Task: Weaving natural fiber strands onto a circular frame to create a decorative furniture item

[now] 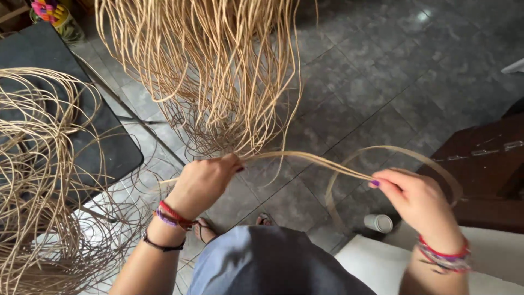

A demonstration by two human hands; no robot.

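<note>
Both hands pinch one pale rattan strand (pixel 311 159): the left hand (pixel 203 181) near the hanging bundle (pixel 213 71), the right hand (pixel 417 198) where it loops right. Sharp bending could kink it, or it could snag neighbouring strands.

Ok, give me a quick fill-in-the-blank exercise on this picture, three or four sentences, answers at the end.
1. Both hands hold a few thin cane strands stretched ____ them.
2. The right hand pinches the strands where they curl into a ____.
3. The left hand grips them just below a big hanging ____ of cane.
4. The small white cup stands on the tiled ____.

Missing words: between; loop; bundle; floor
</note>
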